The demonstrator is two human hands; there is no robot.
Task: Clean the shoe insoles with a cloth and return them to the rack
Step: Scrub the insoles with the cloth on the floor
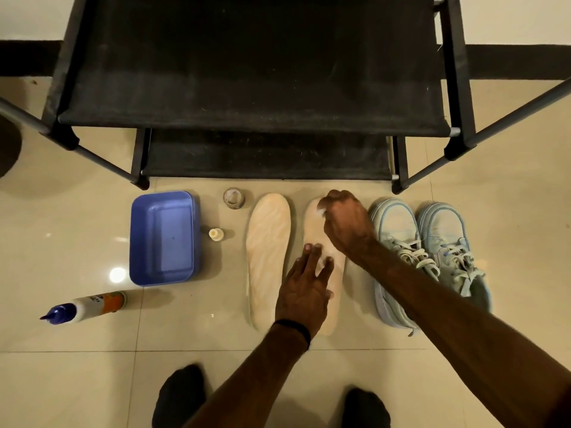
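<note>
The wiping step is in hand: two insoles lie side by side on the floor tiles [401,381] just in front of the black shoe rack [253,88], and the person is working on the right insole [315,233]. The left hand [304,291] lies flat on its middle and heel part, fingers [309,251] straight and spread, pressing it down so it cannot slide. The right hand [346,223] is at the toe end, at twelve o'clock from the left hand, its fingers curled round a small white cloth [322,210], of which only a scrap shows. The left insole [267,257] lies untouched at nine o'clock from the hands, and the pair of pale blue sneakers [432,251] stands at three o'clock. Further off at nine o'clock are a blue plastic basin [162,239], a small capped bottle [216,234], a roll of tape [234,198] and a cleaner bottle [89,305] on its side. The task looks about midway at best; next the cloth should be drawn heelwards, which calls for shifting the pinning hand clear, then the left insole, then both go onto the rack
</note>
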